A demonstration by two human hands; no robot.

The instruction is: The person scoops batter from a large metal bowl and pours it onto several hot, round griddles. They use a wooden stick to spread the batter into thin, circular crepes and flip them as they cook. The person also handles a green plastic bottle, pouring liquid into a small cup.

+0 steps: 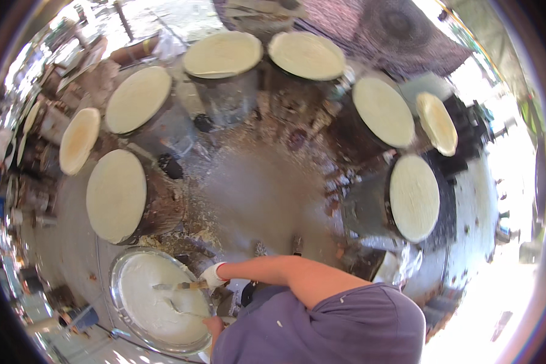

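My right hand [213, 275], in a white glove, reaches across my body and is closed around the handle of a flat wooden scraper [182, 285]. The scraper's blade is over the pale batter [141, 277] in a wide metal basin [114, 291], down at the left. My left hand [214, 325] looks bare and is at the basin's near right side. It grips the thin handle of a ladle-like utensil [189, 313], whose far end dips into the batter. The sleeve and my body hide part of the left forearm.
Several drum stoves ring the floor, each topped with a round pale flatbread, such as this near-left flatbread [116, 196] and this right-hand flatbread [414, 198]. Browned flatbreads [79, 141] rest farther out on both sides. A patterned mat [336, 27] is at the back.
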